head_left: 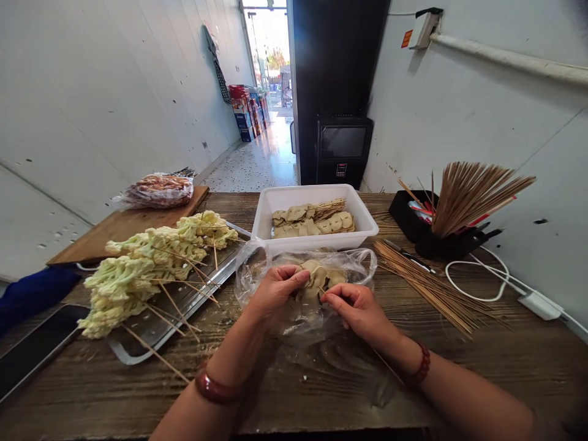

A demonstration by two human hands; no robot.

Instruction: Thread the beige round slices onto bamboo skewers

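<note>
Several beige slices [315, 273] are grasped by the left hand [279, 289], and a thin stick [388, 366] is pinched at them by the right hand [358, 307]. The slices are held over a clear plastic bag [250, 269] on the tabletop [321, 398]. Just beyond, loaded skewers [328, 225] are laid inside a white tub [312, 244].
</note>
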